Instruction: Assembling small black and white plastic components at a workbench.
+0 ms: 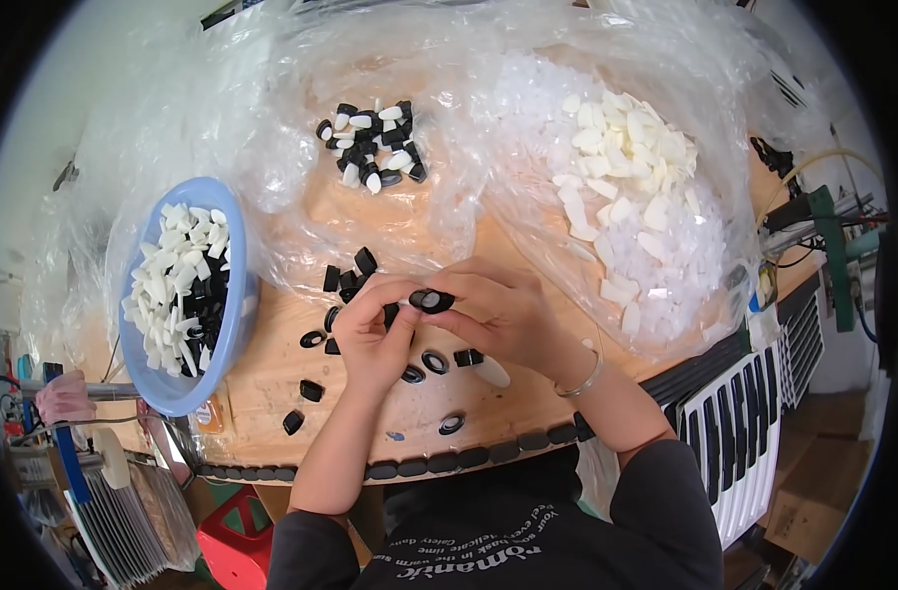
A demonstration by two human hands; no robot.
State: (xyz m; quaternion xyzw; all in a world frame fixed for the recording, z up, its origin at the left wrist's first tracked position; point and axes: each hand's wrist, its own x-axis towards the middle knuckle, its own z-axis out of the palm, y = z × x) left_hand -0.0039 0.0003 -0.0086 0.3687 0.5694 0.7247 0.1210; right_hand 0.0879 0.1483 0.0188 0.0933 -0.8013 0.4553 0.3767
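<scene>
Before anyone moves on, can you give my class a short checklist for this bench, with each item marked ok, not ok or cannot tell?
1. Black oval piece held off the tabletop: ok, the right grip has it between thumb and fingers.
2. Left grip also holding it: cannot tell; its fingertips are at the piece's left end.
3. Loose black pieces lying near the hands: ok, several are scattered around.
4. Blue basin stocked: ok, white and black pieces are inside.
5. Far pile separated by colour: not ok, black and white are mixed.
6. Right wrist bare: not ok, a bangle is on it.
</scene>
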